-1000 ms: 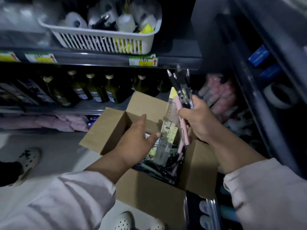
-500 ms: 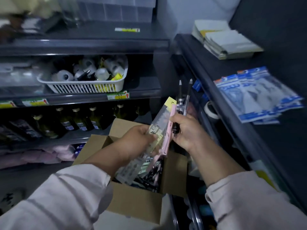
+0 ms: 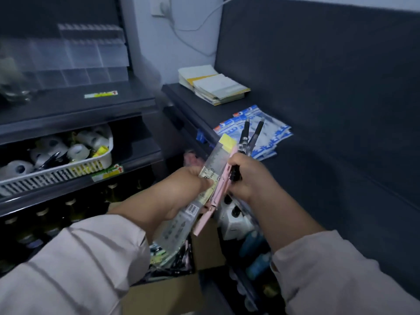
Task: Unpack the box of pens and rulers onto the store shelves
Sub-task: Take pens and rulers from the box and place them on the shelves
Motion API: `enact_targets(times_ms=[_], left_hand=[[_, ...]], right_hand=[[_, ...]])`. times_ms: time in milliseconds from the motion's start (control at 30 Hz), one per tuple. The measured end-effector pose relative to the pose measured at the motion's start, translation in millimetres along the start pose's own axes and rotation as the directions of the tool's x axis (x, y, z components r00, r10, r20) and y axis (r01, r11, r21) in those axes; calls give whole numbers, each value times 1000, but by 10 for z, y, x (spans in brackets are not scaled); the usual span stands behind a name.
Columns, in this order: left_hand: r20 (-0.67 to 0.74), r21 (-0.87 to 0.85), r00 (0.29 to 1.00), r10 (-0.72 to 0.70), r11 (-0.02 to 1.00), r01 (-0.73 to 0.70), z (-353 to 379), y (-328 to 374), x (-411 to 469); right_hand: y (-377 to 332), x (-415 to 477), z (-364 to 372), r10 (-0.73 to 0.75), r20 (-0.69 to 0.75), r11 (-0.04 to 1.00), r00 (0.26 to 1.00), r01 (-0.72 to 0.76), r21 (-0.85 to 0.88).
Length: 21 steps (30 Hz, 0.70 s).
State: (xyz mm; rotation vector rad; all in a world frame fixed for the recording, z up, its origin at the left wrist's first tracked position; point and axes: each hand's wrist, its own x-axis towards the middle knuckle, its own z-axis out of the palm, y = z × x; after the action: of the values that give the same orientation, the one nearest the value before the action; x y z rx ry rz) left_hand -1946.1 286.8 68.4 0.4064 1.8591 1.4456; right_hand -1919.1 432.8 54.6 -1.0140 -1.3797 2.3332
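Both hands meet at the middle of the view, just above the open cardboard box (image 3: pixel 168 294), which sits at 6 o'clock.

The left hand (image 3: pixel 186 187) grips a clear ruler pack (image 3: pixel 216 158), thumb pressed on its front and fingers curled behind. The pack is long, flat and see-through, with a yellow tab at its top end, a pale yellow price label under the thumb and a barcode sticker lower down. It slants from 1 o'clock down to 7 o'clock, its lower end reaching into the box.

A pink ruler (image 3: pixel 217 192) lies against the pack's right edge at the same slant. It sits between the two hands, and which hand holds it cannot be told.

The right hand (image 3: pixel 252 178) is closed in a fist round two black pens (image 3: pixel 244 138). They stand tips up and fan apart toward 1 o'clock.

Inside the box lies a heap (image 3: pixel 175 267) of dark pens, blurred.

At 1 o'clock, behind the pens, blue and white packets (image 3: pixel 272 142) lie on a dark shelf (image 3: pixel 227 110), and paper pads (image 3: pixel 216 87) are stacked at 12 o'clock. At 9 o'clock a white basket (image 3: pixel 68 171) holds tape rolls, with bottles (image 3: pixel 43 221) on the shelf below it.
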Motion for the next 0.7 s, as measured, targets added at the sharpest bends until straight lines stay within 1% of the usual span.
enact_targets(times_ms=[167, 400, 500, 700], left_hand=[[131, 41, 989, 71, 996, -77, 370, 274, -21], [296, 108, 946, 133, 979, -172, 1271, 719, -86], [341, 180, 926, 161, 956, -232, 1750, 854, -19], [456, 199, 880, 136, 948, -250, 2702, 958, 163]], right_hand=[[-319, -311, -392, -100, -93, 991, 991, 107, 83], [-810, -726, -1282, -210, -284, 961, 936, 251, 116], [-1006, -859, -1745, -228, -342, 944, 912, 293, 150], [-1250, -988, -2683, -236, -418, 921, 877, 339, 191]])
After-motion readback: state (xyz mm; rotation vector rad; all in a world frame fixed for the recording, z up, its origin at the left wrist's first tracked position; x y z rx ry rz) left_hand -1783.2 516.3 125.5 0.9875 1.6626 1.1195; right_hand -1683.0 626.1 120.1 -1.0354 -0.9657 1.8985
